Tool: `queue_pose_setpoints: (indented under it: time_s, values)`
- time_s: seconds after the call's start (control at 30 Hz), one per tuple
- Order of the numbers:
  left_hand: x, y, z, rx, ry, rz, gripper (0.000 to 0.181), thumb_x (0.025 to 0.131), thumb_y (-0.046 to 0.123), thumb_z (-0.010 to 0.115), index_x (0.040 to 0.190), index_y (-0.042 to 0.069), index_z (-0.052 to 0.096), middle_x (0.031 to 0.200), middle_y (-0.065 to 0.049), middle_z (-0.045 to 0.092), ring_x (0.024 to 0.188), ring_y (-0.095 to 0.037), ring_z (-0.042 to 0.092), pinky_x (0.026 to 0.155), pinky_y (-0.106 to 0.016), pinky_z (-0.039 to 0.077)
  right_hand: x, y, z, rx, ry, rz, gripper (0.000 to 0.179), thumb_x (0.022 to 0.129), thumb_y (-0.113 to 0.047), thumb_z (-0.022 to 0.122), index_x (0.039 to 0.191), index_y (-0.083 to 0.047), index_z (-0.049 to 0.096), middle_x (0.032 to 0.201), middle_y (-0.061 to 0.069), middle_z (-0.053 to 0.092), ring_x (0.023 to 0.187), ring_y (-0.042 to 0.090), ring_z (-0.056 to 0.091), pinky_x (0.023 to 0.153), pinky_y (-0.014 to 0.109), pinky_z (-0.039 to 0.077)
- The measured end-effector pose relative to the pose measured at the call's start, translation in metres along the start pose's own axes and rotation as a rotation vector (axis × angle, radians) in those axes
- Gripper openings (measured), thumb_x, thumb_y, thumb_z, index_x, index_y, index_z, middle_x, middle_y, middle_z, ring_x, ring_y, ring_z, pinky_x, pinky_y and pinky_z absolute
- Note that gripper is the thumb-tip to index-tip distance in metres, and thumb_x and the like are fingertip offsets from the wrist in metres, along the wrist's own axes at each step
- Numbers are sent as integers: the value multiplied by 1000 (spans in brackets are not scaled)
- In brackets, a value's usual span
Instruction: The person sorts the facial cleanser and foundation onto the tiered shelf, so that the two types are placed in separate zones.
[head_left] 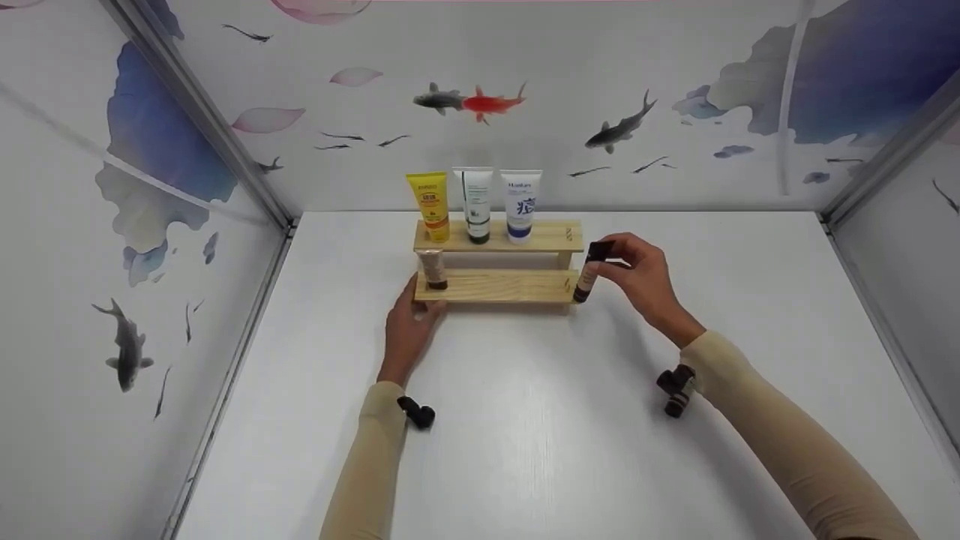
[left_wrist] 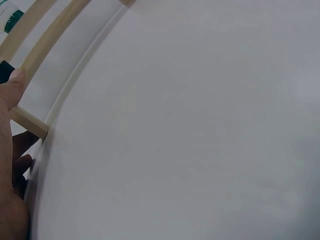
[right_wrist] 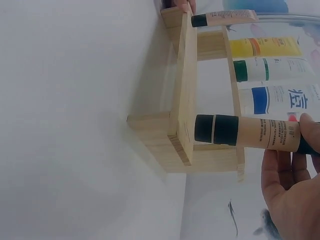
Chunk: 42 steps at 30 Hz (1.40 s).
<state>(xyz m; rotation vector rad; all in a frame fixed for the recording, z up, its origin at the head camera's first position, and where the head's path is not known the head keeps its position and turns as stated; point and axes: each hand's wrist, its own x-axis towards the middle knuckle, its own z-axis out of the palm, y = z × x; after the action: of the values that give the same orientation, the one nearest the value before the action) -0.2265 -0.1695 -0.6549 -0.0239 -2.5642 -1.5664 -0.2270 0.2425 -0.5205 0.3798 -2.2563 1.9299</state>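
Note:
A two-tier wooden rack (head_left: 499,286) stands on the white table. My left hand (head_left: 409,330) grips its lower left corner, thumb on the front board and fingers round the side, as the left wrist view (left_wrist: 10,95) partly shows. Between the thumb and fingers of my right hand (head_left: 641,281) is a beige cosmetic tube (right_wrist: 267,132), pinched by its dark upper end. Its dark cap points down at the right end of the lower board; whether they touch I cannot tell. A smaller beige tube (head_left: 433,268) stands at that board's left end.
On the upper board stand a yellow tube (head_left: 429,204), a white tube with a green cap (head_left: 477,202) and a white tube with a blue band (head_left: 520,202). Behind the rack rises a wall painted with fish (head_left: 491,101). Side panels flank the table (head_left: 495,435).

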Motion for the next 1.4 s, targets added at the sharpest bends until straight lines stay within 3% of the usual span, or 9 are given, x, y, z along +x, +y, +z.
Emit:
queue_pose_setpoints:
  time_s: [0.2,0.4,0.67,1.03,1.23,1.4]
  values:
    - [0,-3,-1,-3,-1,22,96,101,66,71,174,16,34,160,-8,58,126,-24,63,117,-50,46,4,2,10,35,-12,-6,33,94,0,87,124,5,73,119,16,74,108,21,72,96,28,62]
    - [1,-1,-1,17,-14,3,94,103,62,71,175,15,33,168,-8,51,133,-24,60,121,-49,44,8,5,21,55,-34,-9,31,96,-1,86,123,5,73,119,16,74,109,22,72,96,28,62]
    - [1,0,-1,28,1,13,91,104,58,71,174,13,34,164,-9,55,126,-23,63,116,-48,47,15,4,37,78,-56,-12,32,95,-3,88,124,3,75,120,18,75,110,26,74,97,32,63]
    - [1,2,0,23,-3,-11,95,102,64,71,174,15,33,169,-7,50,135,-22,59,120,-48,45,21,4,55,70,-68,18,32,95,-5,88,123,3,74,118,16,74,108,24,72,95,29,63]
    - [1,0,0,16,-1,-10,95,102,65,71,174,16,34,166,-7,53,129,-23,61,117,-49,46,24,3,65,79,-83,8,31,97,-6,87,123,3,74,119,16,74,110,25,72,98,31,62]
    - [2,-1,-1,30,-1,-11,94,102,62,72,174,14,34,168,-10,51,139,-26,58,122,-50,43,27,2,73,75,-82,9,31,95,-4,88,122,2,74,118,14,75,110,25,73,97,31,62]
